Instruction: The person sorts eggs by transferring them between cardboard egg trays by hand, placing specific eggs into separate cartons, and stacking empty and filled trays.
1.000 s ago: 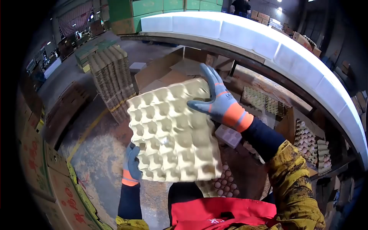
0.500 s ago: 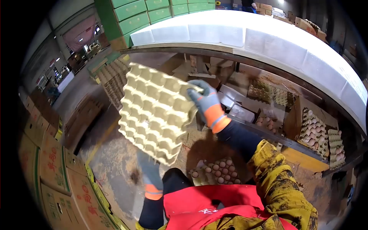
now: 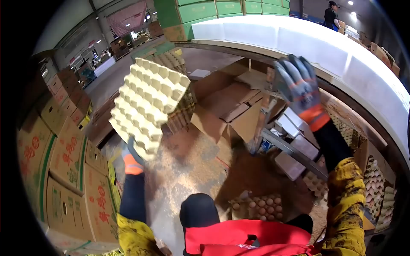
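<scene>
An egg tray of pale moulded pulp, with no eggs in its cups, is tilted up at the left. My left hand, in a grey glove with an orange cuff, grips its lower edge; the fingertips are partly hidden behind the tray. My right hand, gloved the same way, is raised near the edge of the white foam boxes, its fingers stretched out and holding nothing. On the floor in front of my knees lies another egg tray with several brown eggs in it.
Behind the raised tray stands a stack of egg trays. An open cardboard box sits under the bench edge. White foam boxes line the bench. Printed cartons are piled at left. More eggs lie at right. A person stands far off.
My right hand has let go of the egg tray and moved right and up, opening. The tray has swung left in my left hand. My view has shifted.
</scene>
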A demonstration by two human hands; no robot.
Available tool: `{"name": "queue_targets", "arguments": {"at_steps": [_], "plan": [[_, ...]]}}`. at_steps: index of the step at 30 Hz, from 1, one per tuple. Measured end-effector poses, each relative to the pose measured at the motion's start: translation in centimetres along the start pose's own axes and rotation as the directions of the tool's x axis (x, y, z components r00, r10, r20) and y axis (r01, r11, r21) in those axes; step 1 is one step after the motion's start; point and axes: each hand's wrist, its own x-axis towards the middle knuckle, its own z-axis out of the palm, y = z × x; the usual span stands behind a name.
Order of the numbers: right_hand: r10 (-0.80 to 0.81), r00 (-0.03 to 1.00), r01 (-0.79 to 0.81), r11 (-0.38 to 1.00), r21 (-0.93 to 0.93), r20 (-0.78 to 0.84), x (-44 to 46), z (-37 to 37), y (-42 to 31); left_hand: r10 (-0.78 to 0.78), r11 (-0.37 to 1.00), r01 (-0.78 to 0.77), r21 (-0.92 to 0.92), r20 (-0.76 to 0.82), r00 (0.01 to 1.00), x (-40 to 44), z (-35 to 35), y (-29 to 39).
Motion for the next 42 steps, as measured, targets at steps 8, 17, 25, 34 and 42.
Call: {"name": "queue_targets", "arguments": {"at_steps": [8,17,25,34,42], "plan": [[-0.009,0.999,0.018,0.954,-0.301,0.031,0.9,2.0,-0.3,0.224,-0.449,-0.289,0.846,0.42,0.88,41.3,-6.5,-12.0],[0.145,0.955,-0.037,0.923,-0.383,0.258,2.8,0.8,-2.6,0.048,-0.407,-0.439,0.801,0.499,0.865,61.7,-1.9,-21.2],[0.201,0.904,-0.04,0.918,-0.393,0.377,3.8,-0.3,-3.9,-0.25,-0.554,-0.417,0.72,0.334,0.909,71.8,-4.1,-25.9],[0.402,0.854,-0.301,0.9,-0.317,0.331,6.2,-2.0,-7.3,0.144,-0.169,-0.768,0.618,0.787,0.601,63.8,1.9,-31.8],[0.162,0.877,-0.315,0.905,0.286,0.452,-2.6,-3.6,-17.1,0.358,0.472,-0.862,0.185,0.853,0.379,27.3,1.9,-24.1]]}}
